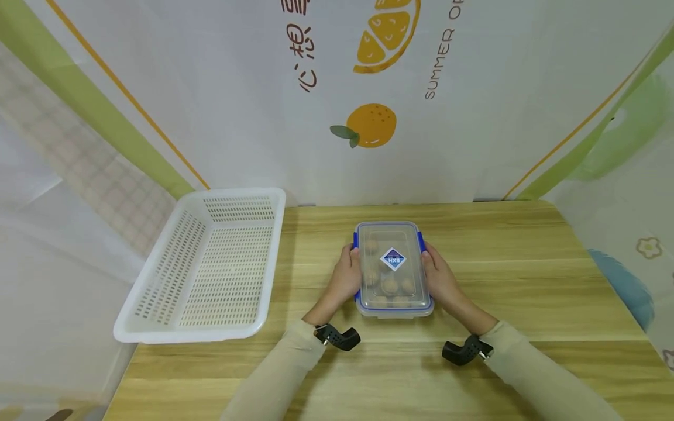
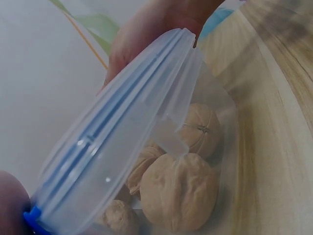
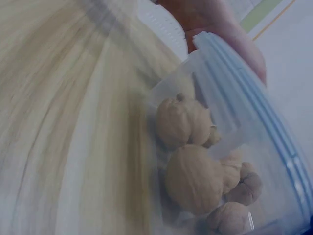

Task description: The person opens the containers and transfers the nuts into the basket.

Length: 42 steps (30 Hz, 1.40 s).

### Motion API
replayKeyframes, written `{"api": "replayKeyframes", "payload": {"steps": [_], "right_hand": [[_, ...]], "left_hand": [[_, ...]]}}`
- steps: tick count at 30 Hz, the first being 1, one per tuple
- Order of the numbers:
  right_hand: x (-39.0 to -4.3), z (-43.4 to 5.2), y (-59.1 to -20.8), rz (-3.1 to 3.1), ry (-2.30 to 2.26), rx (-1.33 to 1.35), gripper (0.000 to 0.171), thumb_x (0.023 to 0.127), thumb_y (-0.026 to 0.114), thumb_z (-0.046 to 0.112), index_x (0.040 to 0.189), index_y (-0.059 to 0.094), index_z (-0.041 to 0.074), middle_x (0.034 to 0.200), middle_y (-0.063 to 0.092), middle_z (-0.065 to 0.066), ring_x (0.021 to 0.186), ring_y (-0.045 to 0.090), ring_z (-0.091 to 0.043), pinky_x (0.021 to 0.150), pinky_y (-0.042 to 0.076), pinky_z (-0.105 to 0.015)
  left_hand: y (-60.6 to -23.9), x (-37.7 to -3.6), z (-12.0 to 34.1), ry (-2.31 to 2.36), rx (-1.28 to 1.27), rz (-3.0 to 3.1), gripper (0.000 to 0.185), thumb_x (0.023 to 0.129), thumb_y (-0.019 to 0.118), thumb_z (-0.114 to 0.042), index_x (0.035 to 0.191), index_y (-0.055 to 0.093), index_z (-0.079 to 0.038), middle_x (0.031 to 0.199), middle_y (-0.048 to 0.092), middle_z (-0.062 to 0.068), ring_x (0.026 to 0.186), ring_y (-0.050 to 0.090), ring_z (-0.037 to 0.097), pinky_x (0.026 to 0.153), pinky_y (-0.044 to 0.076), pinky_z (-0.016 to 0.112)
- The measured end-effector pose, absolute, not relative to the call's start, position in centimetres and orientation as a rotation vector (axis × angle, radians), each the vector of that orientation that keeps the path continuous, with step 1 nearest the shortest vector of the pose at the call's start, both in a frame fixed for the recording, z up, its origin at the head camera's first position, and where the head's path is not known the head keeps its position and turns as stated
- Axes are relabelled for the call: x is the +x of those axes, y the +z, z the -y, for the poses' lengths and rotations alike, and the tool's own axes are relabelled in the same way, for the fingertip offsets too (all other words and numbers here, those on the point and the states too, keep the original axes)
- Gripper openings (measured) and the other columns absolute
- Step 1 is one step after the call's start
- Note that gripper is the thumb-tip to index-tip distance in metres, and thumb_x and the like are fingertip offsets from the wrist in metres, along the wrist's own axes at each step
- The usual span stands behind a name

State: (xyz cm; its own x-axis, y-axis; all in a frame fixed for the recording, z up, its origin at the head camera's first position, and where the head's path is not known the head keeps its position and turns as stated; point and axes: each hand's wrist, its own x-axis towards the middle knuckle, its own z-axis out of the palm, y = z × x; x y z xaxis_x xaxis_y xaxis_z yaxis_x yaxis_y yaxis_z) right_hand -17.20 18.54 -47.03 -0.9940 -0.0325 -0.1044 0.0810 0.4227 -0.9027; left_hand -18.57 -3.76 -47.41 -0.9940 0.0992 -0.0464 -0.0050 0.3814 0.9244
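A clear plastic food container (image 1: pixel 374 298) with a blue-edged lid and blue side clips is on the wooden table in the head view. Several walnuts (image 2: pixel 180 193) lie inside it, seen through the clear wall in both wrist views. My left hand (image 1: pixel 346 273) grips the container's left side, its thumb by the blue clip. On the opposite side my right hand (image 1: pixel 441 279) holds it the same way. The lid (image 3: pixel 259 107) sits on top, with a blue and white diamond sticker (image 1: pixel 393 259). The fingers under the far sides are partly hidden.
To the left stands a white slotted plastic basket (image 1: pixel 226 275), its near-left corner over the table's edge. The wooden table (image 1: pixel 505 275) runs back to a white printed cloth (image 1: pixel 463 152) hung behind and along the sides.
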Motion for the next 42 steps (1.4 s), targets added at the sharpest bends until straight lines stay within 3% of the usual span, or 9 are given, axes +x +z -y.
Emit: {"api": "replayKeyframes", "payload": {"steps": [8,16,24,34,42], "right_hand": [[-17.3,-18.4,-46.7,-2.587,-1.616,0.038,0.052,0.113,0.023,0.02,0.159,0.021,-0.006,0.16,0.027,-0.031,0.148,0.024,-0.048,0.121,0.018,-0.059],[-17.3,-18.3,-46.8,-2.606,-1.566,0.079,0.052,0.113,0.022,0.021,0.158,0.022,-0.006,0.159,0.028,-0.032,0.147,0.025,-0.048,0.121,0.019,-0.059],[-17.1,-18.9,-47.8,-2.668,-1.532,0.105,0.046,0.111,0.024,0.008,0.15,0.03,-0.016,0.147,0.039,-0.04,0.138,0.038,-0.052,0.118,0.027,-0.06],[-16.8,-19.5,-47.9,-2.574,-1.593,0.152,0.051,0.113,0.025,0.018,0.155,0.026,-0.011,0.154,0.034,-0.036,0.144,0.032,-0.049,0.12,0.024,-0.058],[-16.8,-19.8,-47.8,-2.455,-1.709,0.157,0.065,0.113,0.03,0.039,0.159,0.019,-0.005,0.162,0.024,-0.029,0.149,0.025,-0.044,0.122,0.021,-0.056]], "left_hand": [[-46.9,-18.5,3.4,1.661,0.04,-2.566,0.051,0.114,0.024,-0.026,0.152,0.032,0.007,0.147,0.046,0.034,0.134,0.047,0.047,0.111,0.039,0.056],[-46.8,-18.1,3.2,1.674,0.037,-2.562,0.05,0.114,0.024,-0.025,0.152,0.032,0.006,0.142,0.051,0.034,0.125,0.055,0.047,0.105,0.046,0.058],[-46.9,-18.1,3.2,1.628,0.056,-2.612,0.048,0.114,0.026,-0.023,0.149,0.036,0.008,0.143,0.051,0.033,0.131,0.051,0.047,0.109,0.042,0.057],[-46.9,-18.2,3.2,1.645,0.052,-2.615,0.047,0.113,0.029,-0.022,0.148,0.039,0.008,0.14,0.053,0.033,0.129,0.053,0.046,0.108,0.043,0.057],[-46.9,-18.2,3.3,1.646,0.066,-2.626,0.048,0.113,0.028,-0.024,0.149,0.039,0.007,0.14,0.054,0.032,0.126,0.055,0.045,0.106,0.045,0.057]]}}
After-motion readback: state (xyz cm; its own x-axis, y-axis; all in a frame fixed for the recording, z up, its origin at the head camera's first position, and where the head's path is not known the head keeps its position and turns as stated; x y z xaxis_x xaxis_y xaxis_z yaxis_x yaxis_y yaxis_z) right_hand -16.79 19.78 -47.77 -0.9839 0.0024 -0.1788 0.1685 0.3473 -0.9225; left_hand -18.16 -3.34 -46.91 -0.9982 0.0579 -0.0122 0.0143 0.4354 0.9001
